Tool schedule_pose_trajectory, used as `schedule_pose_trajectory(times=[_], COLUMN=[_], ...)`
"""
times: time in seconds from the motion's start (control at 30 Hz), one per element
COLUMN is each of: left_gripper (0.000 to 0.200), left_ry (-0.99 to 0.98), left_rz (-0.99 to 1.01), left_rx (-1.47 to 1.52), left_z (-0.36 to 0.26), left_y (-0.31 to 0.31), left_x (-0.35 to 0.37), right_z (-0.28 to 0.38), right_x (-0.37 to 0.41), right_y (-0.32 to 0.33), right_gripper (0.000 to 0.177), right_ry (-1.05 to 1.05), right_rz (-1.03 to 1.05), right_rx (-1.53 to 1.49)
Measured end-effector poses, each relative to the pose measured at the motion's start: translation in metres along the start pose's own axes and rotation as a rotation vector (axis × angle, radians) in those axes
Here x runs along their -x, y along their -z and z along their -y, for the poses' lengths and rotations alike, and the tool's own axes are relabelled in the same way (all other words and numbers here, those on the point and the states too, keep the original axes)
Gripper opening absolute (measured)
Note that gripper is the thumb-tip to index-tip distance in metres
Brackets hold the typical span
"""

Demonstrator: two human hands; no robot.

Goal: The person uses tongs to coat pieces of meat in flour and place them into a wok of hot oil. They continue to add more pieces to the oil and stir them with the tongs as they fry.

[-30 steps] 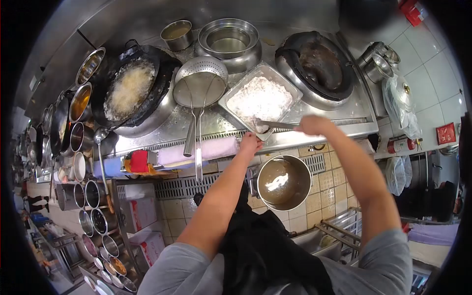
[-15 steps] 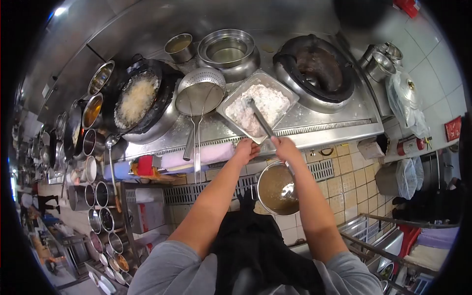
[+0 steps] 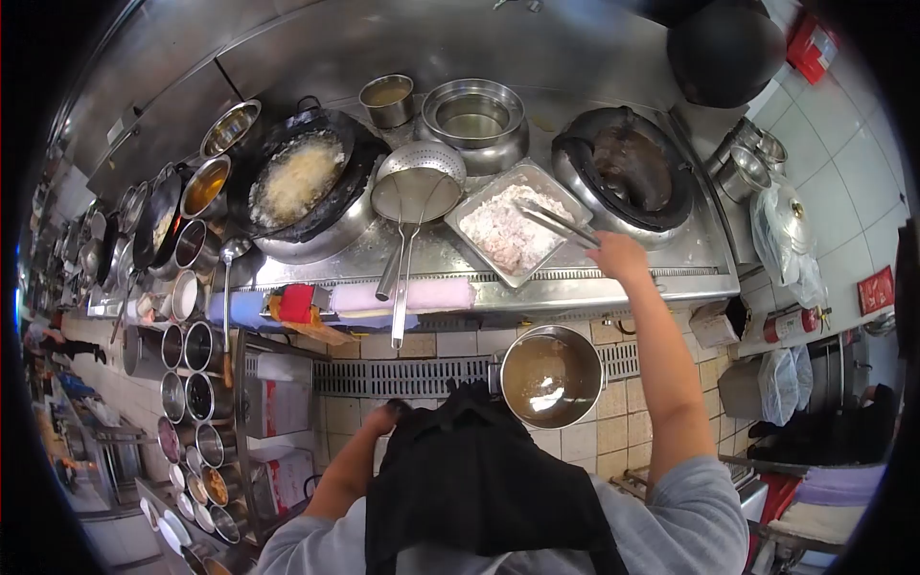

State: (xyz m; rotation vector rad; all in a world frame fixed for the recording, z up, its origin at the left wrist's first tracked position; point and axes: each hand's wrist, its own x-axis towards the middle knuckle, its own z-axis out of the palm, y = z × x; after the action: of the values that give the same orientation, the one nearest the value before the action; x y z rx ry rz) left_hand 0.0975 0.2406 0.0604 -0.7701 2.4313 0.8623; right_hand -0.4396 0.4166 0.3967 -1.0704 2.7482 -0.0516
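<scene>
My right hand is closed round the handle end of metal tongs. Their tips rest in flour-coated pieces heaped in a square metal tray on the steel stove top. My left hand is low beside my black apron, with a dark patch at its fingers, which are mostly hidden. Left of the tray lie a perforated ladle and a mesh strainer, one over the other.
Pale food bubbles in a wok at left; another dark wok sits at right. Behind are a pot and a small pot of liquid. A pot of brownish liquid stands below the counter edge. Several bowls line the left side.
My left hand has left the tray's near edge and dropped back beside the apron. My right hand has moved to the tray's right side, with the tongs now pointing leftward. The view has shifted.
</scene>
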Motion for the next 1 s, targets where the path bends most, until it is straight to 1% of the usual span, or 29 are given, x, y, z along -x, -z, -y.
schedule_pose_trajectory(times=[0.03, 0.07, 0.1, 0.13, 0.17, 0.23, 0.3, 0.37, 0.4, 0.43, 0.47, 0.5, 0.53, 0.57, 0.63, 0.67, 0.7, 0.73, 0.8, 0.83, 0.9, 0.93, 0.97, 1.0], left_gripper=[0.035, 0.029, 0.027, 0.026, 0.026, 0.025, 0.025, 0.025, 0.025, 0.026, 0.026, 0.026, 0.027, 0.027, 0.025, 0.025, 0.025, 0.025, 0.027, 0.027, 0.031, 0.032, 0.032, 0.032], left_ry=[0.057, -0.081, 0.339, 0.746, 0.737, 0.860, 0.850, 0.843, 0.784, 0.727, 0.723, 0.637, 0.549, 0.542, 0.356, 0.328, 0.323, 0.343, 0.408, 0.403, 0.488, 0.548, 0.584, 0.544], left_rz=[0.179, 0.210, 0.244, -0.007, -0.014, -0.239, -0.218, -0.189, -0.170, -0.150, -0.150, -0.150, -0.154, -0.160, -0.266, -0.294, -0.305, -0.283, -0.263, -0.277, -0.162, -0.209, -0.247, -0.279], left_rx=[-0.342, -0.565, 0.146, 0.825, 0.837, 1.072, 1.053, 1.026, 1.001, 0.976, 0.980, 0.968, 0.955, 0.962, 1.116, 1.076, 1.083, 1.084, 1.133, 1.134, 0.956, 1.061, 1.083, 0.993], left_z=[0.055, 0.112, 0.104, 0.086, 0.080, 0.076, 0.081, 0.086, 0.081, 0.077, 0.073, 0.069, 0.065, 0.059, 0.045, 0.044, 0.044, 0.044, 0.056, 0.068, 0.083, 0.091, 0.098, 0.103], left_y=[-0.029, -0.065, -0.045, -0.017, -0.003, 0.015, 0.009, 0.007, 0.007, 0.007, 0.010, 0.016, 0.024, 0.031, 0.047, 0.051, 0.054, 0.057, 0.050, 0.046, 0.044, 0.036, 0.033, 0.033], left_x=[-0.001, -0.001, 0.028, 0.062, 0.078, 0.093, 0.091, 0.086, 0.079, 0.071, 0.063, 0.054, 0.044, 0.038, 0.033, 0.032, 0.033, 0.035, 0.036, 0.037, 0.046, 0.051, 0.057, 0.064], right_z=[-0.006, -0.009, -0.008, -0.007, -0.005, 0.007, 0.020, 0.026, 0.032, 0.035, 0.036, 0.042, 0.043, 0.048, 0.055, 0.057, 0.058, 0.057, 0.051, 0.045, 0.027, 0.012, 0.008, 0.020], right_x=[0.007, 0.012, 0.020, 0.029, 0.036, 0.044, 0.038, 0.015, 0.004, -0.004, -0.011, -0.012, -0.009, 0.006, 0.026, 0.034, 0.038, 0.037, 0.028, 0.020, -0.001, -0.015, -0.017, -0.020], right_y=[0.004, 0.009, 0.016, 0.023, 0.028, 0.033, 0.033, 0.020, 0.016, 0.015, 0.015, 0.021, 0.032, 0.055, 0.086, 0.095, 0.100, 0.101, 0.093, 0.087, 0.069, 0.055, 0.052, 0.051], right_gripper=[0.036, 0.034, 0.034, 0.031, 0.030, 0.027, 0.025, 0.022, 0.020, 0.020, 0.019, 0.019, 0.019, 0.020, 0.022, 0.027, 0.031, 0.031, 0.037, 0.037, 0.044, 0.047, 0.048, 0.048], right_ry=[-0.023, -0.044, -0.035, 0.005, 0.041, 0.072, 0.108, 0.217, 0.254, 0.255, 0.244, 0.235, 0.237, 0.220, 0.214, 0.151, 0.087, 0.091, -0.031, -0.024, -0.003, 0.079, 0.122, 0.187], right_rz=[-0.038, -0.082, -0.088, -0.123, -0.161, -0.219, -0.269, -0.331, -0.363, -0.364, -0.326, -0.290, -0.299, -0.271, -0.254, -0.263, -0.271, -0.281, -0.187, -0.198, -0.093, -0.112, -0.136, -0.157], right_rx=[0.038, 0.077, 0.083, 0.171, 0.262, 0.305, 0.336, 0.462, 0.523, 0.527, 0.547, 0.566, 0.570, 0.537, 0.513, 0.437, 0.358, 0.361, 0.212, 0.209, 0.068, 0.019, -0.008, -0.036])
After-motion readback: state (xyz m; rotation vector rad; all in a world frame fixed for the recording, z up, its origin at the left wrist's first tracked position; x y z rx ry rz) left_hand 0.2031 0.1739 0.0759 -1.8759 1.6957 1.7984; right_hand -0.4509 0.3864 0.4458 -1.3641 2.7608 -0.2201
